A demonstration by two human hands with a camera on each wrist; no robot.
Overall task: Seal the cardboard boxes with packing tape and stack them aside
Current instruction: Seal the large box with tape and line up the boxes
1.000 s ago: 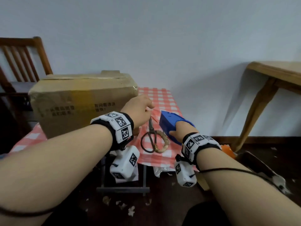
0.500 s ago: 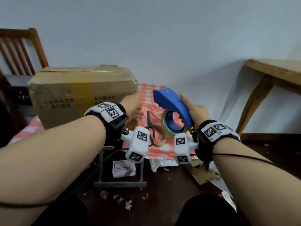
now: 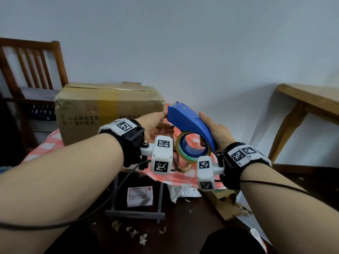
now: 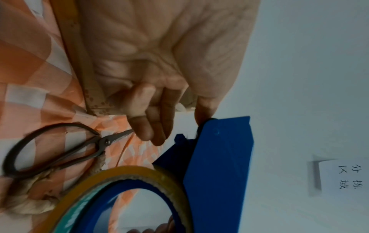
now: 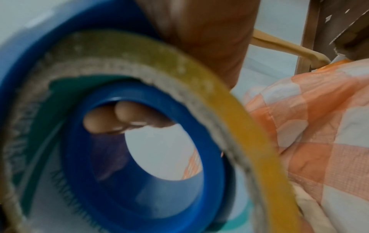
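Right hand (image 3: 216,133) carries the tape dispenser (image 3: 189,121), nose aimed at the cardboard box (image 3: 110,110) ahead-left of the grip.

The right grip is clamped round the blue handle, fingertips (image 5: 119,117) curled inside the tape roll (image 3: 192,149). The dispenser's long axis runs from that grip up and left. The left hand (image 3: 156,125) is the nearer one to the box; its fingers (image 4: 147,119), loosely bent and clamped on nothing, touch the dispenser's front end, probably seeking the tape's free end. The box sits on the checked worktop (image 3: 53,140), flaps down; its contents are hidden. Scissors (image 4: 60,149) lie below both grips.
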